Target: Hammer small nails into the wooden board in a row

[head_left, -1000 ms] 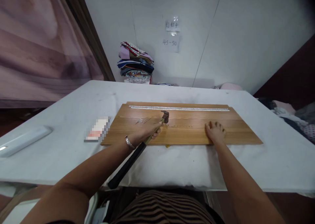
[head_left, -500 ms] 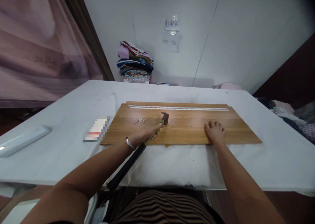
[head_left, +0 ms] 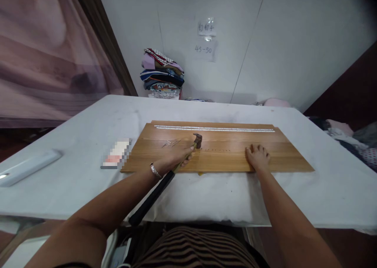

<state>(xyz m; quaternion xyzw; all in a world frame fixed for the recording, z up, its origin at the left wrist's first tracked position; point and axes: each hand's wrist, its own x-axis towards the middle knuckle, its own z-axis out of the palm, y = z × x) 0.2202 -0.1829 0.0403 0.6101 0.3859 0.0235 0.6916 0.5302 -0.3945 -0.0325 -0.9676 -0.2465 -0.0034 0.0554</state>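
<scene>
My left hand (head_left: pixel 179 157) is wrapped round the upper handle of a claw hammer (head_left: pixel 157 191), whose black grip points back toward me. The rusty head rests at or just over a wooden board (head_left: pixel 224 162); contact is hard to tell. From the head, a row of small dark nail points (head_left: pixel 216 150) runs to the right along the board. Several loose nails (head_left: pixel 171 143) lie on the wood left of the hammer head. My right hand (head_left: pixel 258 157) lies on the board's right part with its fingers spread, holding nothing.
Two white strips (head_left: pixel 215 129) run along the board's far side. Left of the board lies a blurred-out flat object (head_left: pixel 116 154), and beyond it a white roll (head_left: pixel 29 168). Folded clothes (head_left: pixel 161 73) are stacked by the wall behind the white-covered table (head_left: pixel 88 126).
</scene>
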